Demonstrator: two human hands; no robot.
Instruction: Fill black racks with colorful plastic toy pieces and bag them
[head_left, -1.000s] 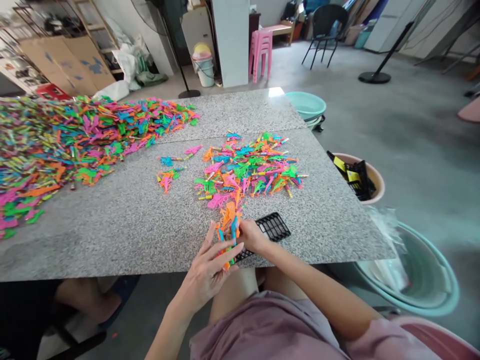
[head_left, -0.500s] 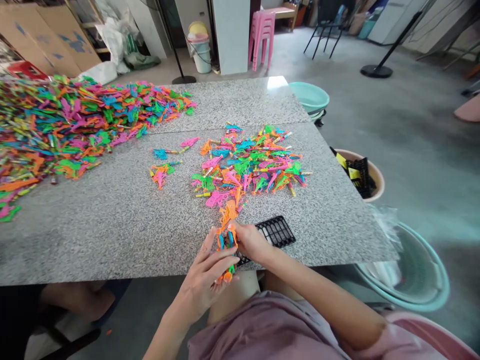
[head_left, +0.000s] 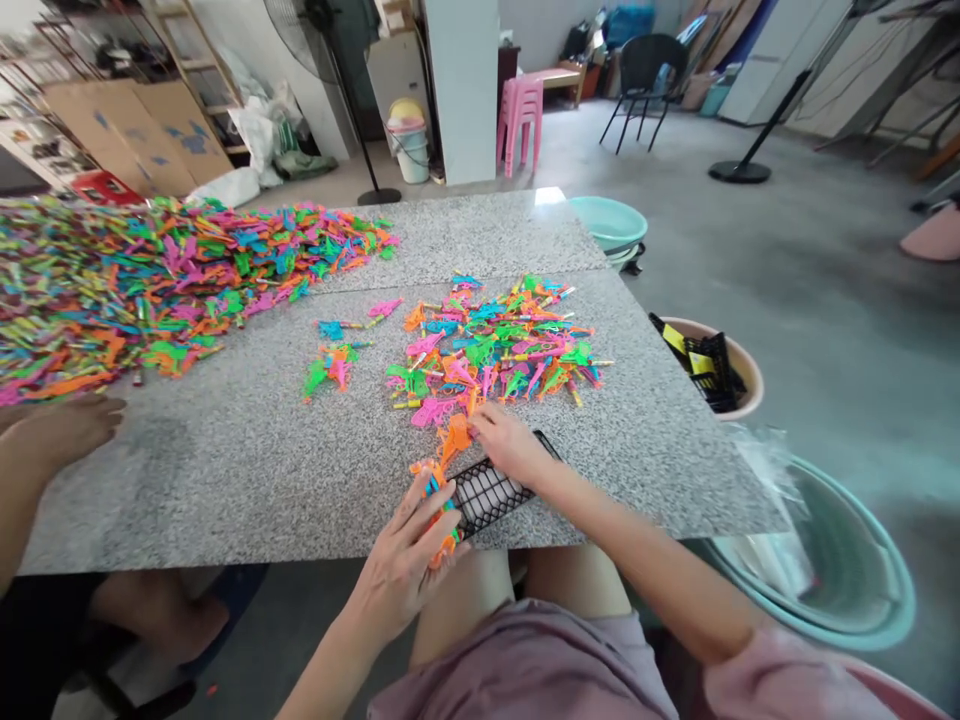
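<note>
My left hand (head_left: 401,565) is closed round a bunch of small plastic toy guns (head_left: 448,545) in orange, blue and green at the table's front edge. Beside it a black plastic lattice basket (head_left: 499,497) lies tilted on the tabletop, touching or very near the bunch. My right hand (head_left: 514,447) reaches over the basket, its fingertips pinched on an orange toy gun (head_left: 472,402) at the near edge of a loose pile of toy guns (head_left: 487,345). Another orange toy gun (head_left: 453,438) lies between my two hands.
A large heap of toy guns (head_left: 187,260) covers the table's (head_left: 247,470) left. Another person's hand (head_left: 67,430) rests near it. Off the right edge stand a tub of black baskets (head_left: 750,385), a green basin (head_left: 892,590) and a turquoise basin (head_left: 611,225).
My right hand has left the bunch and moved forward to the pile, uncovering more of the black basket. A co-worker's hand has come in at the left. The view has tilted up slightly.
</note>
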